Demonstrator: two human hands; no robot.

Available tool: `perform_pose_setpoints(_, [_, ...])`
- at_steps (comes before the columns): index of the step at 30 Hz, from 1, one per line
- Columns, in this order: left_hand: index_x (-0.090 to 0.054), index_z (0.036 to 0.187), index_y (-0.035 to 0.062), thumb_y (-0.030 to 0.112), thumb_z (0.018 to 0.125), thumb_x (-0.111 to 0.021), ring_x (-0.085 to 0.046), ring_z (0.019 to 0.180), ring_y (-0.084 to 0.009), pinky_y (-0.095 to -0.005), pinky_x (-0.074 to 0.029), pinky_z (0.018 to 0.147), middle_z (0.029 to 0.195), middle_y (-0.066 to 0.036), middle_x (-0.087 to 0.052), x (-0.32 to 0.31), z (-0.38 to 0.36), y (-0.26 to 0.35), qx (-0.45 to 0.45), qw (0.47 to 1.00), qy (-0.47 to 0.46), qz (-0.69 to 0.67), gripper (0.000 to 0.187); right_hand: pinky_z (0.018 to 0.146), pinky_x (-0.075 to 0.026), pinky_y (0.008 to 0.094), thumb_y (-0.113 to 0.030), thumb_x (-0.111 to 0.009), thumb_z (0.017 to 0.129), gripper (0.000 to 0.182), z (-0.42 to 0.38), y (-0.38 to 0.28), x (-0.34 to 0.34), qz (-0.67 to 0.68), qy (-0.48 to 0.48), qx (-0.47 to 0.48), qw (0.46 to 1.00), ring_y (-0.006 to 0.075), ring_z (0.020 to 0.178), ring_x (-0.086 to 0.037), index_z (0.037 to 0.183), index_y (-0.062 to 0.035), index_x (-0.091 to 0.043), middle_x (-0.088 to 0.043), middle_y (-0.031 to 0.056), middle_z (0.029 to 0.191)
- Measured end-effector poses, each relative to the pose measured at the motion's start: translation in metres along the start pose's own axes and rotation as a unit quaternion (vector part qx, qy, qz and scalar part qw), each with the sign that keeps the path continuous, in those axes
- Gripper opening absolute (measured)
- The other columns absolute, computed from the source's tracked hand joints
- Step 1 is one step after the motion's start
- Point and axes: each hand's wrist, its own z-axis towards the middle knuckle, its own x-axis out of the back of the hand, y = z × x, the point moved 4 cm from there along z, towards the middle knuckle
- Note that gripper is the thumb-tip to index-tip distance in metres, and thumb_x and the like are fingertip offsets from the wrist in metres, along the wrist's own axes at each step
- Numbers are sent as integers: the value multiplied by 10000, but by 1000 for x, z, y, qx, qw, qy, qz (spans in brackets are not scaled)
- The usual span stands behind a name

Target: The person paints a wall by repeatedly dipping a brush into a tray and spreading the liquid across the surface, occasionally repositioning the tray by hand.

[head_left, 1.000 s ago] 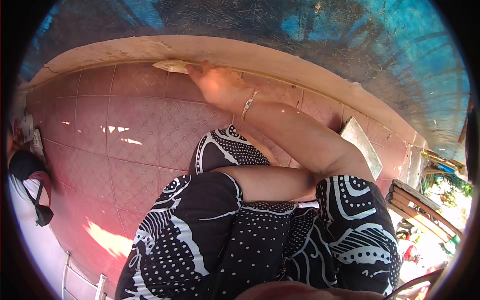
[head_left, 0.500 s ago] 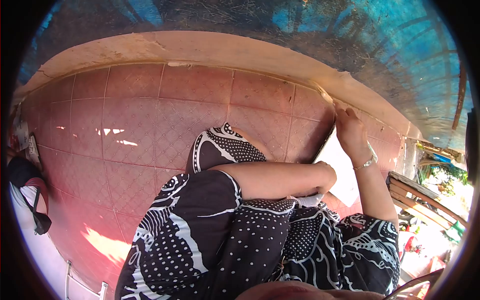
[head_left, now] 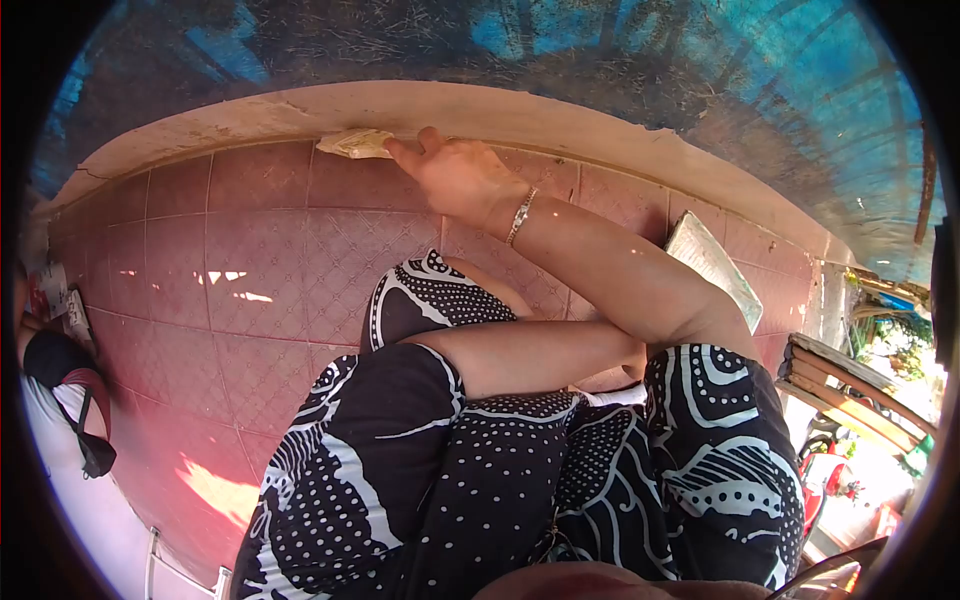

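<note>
My right hand (head_left: 455,175), with a bracelet at the wrist, reaches across to the foot of the wall. Its fingers are closed at the right end of a pale yellowish, cloth-like piece (head_left: 352,143), which lies where floor and wall meet. Its exact kind is not clear. My left forearm lies across my lap, and my left hand (head_left: 622,372) is mostly hidden under my right arm, so its fingers cannot be made out. Beyond my right forearm, a flat whitish panel (head_left: 715,262) stands partly hidden on the tiles.
Reddish tiles (head_left: 270,290) cover the floor up to a low beige ledge (head_left: 250,115) below a worn blue surface (head_left: 400,45). Another person (head_left: 60,370) is at the far left. Wooden slats (head_left: 850,395) stand at the right.
My right hand has swept left along the wall's foot, from beside the whitish panel to the middle-left, with the pale piece at its fingers. The panel now shows at a different angle.
</note>
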Motion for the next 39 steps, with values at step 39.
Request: perform_pose_setpoints(39, [-677,798,13,144,681,-603,-630,756,-294,-422,-500,646,792,-159,-652,0,13,4,-116,981,29,154,191,690,-499,443,-86,-442,808,409,-130,96,13,-55,40,-193,979,355,833,-604,1200,-169,-525,-543,204,1006])
